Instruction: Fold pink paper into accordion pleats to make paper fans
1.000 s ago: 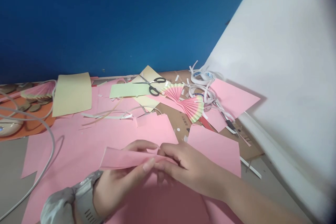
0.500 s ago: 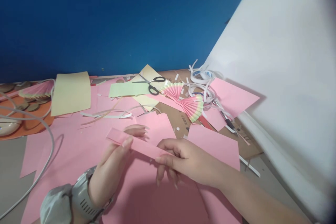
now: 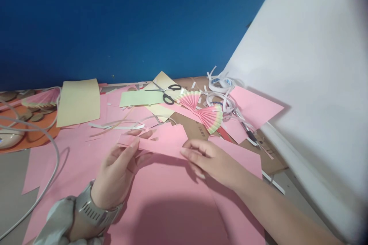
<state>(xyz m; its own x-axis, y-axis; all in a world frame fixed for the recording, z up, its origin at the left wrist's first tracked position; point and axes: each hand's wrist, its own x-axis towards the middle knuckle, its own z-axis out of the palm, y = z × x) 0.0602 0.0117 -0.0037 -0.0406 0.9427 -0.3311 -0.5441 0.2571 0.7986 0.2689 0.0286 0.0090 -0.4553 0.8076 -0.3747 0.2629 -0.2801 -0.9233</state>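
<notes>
Between my two hands a folded strip of pink paper [image 3: 161, 147] is held up, slanting slightly down to the right. My left hand [image 3: 119, 164] pinches its left part, thumb on the near face and fingers behind. At the right end, my right hand [image 3: 208, 159] grips it between thumb and forefinger. Large pink paper sheets [image 3: 166, 206] lie under both hands. Beyond them, a pleated pink fan [image 3: 201, 111] with a pale green and yellow edge rests near black-handled scissors [image 3: 169, 93] and a light green paper strip [image 3: 139, 98].
At the left are a yellow sheet [image 3: 79, 102], a white cable [image 3: 56, 160] and an orange sheet [image 3: 34, 136] bearing coin-like discs. Curled white strips [image 3: 220, 95], a pen [image 3: 248, 132] and a pink sheet [image 3: 255, 107] lie at the right. A blue wall [image 3: 138, 26] stands behind.
The paper strip has risen a little and turned nearer to level. My right hand has moved up and slightly right; the fingers of my left hand have shifted behind the strip.
</notes>
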